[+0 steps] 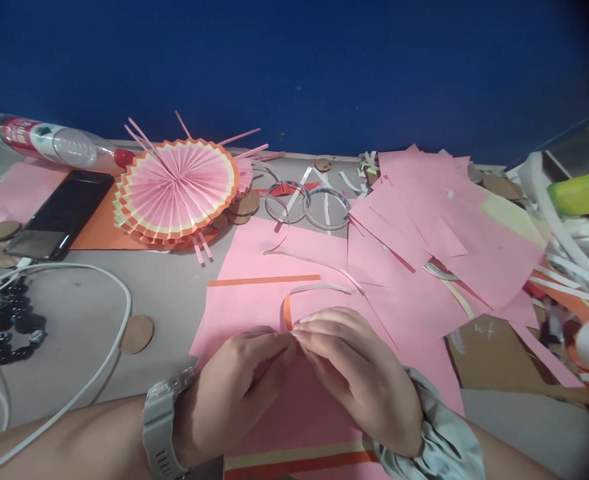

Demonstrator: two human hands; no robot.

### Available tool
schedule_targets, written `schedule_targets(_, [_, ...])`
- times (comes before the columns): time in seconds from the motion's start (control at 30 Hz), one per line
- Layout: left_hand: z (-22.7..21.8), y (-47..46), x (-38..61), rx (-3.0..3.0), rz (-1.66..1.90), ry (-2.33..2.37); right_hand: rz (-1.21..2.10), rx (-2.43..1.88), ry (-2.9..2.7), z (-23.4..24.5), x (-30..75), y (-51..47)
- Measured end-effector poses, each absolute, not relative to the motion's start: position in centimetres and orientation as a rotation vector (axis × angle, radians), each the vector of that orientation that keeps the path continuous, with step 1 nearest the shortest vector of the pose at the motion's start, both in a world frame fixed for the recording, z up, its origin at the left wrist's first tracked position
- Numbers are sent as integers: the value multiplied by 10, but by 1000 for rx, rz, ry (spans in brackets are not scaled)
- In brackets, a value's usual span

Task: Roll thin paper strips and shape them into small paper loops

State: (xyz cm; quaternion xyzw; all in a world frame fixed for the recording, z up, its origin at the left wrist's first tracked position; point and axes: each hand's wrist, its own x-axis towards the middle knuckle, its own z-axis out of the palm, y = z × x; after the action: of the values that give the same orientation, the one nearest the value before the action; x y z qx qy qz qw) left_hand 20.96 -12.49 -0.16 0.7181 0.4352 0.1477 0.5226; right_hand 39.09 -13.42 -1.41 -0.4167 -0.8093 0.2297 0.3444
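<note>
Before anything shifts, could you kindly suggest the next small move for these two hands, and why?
I would probably hold the near end of the curved orange strip with the left hand and gently slide the right hand along it to straighten it: both hands' fingertips meet at that end, and the far part bends away above the pink paper.

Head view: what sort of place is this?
Likely a paper-craft worktable: a pleated paper fan, loose pink sheets, and a thin orange strip being worked by hand.
</note>
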Motion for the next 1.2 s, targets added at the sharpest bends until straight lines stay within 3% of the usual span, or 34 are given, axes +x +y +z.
schedule_targets(1.2, [-6,-124,207,1658,421,1052,558,-976,-2204,-14,393,-133])
